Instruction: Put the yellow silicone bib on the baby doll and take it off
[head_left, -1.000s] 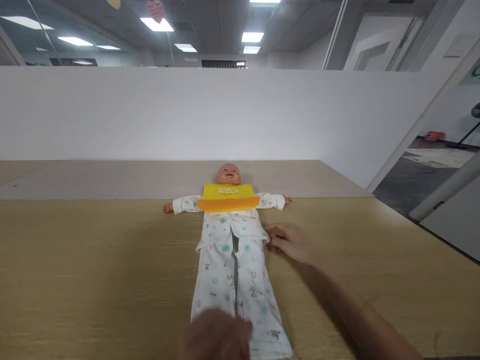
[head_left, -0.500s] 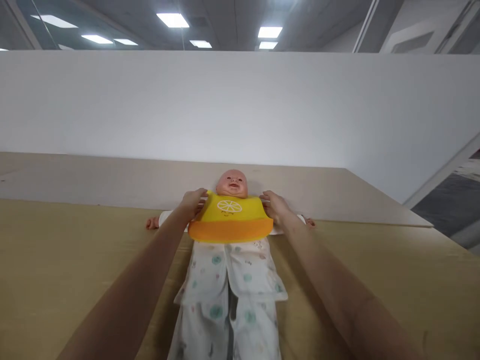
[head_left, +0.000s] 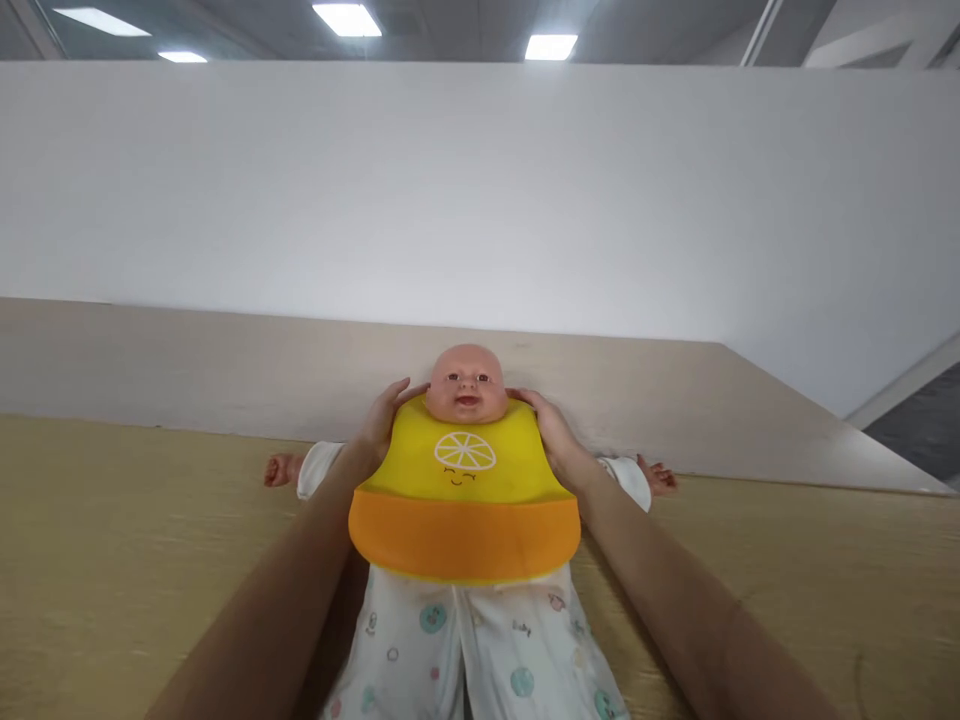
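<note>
A bald baby doll [head_left: 466, 370] lies on its back, arms spread out, in white printed clothes [head_left: 480, 640]. A yellow bib [head_left: 409, 450] with a citrus-slice print and an orange catch pocket covers its chest. My left hand [head_left: 386, 415] is at the bib's upper left edge, its fingers curling in behind the doll's neck. On the opposite side, my right hand [head_left: 546, 420] grips the bib's upper right edge, fingertips also tucked behind the neck. The bib's neck ends and most of my fingertips are hidden there.
The doll rests on a tan surface [head_left: 150, 560]. A pale wooden board [head_left: 225, 370] runs behind its head. Beyond that stands a white partition wall [head_left: 450, 200], with ceiling lights above it.
The view has come closer to the doll. Both my hands have moved inward from the bib's sides to the doll's neck, and their fingers now reach behind it.
</note>
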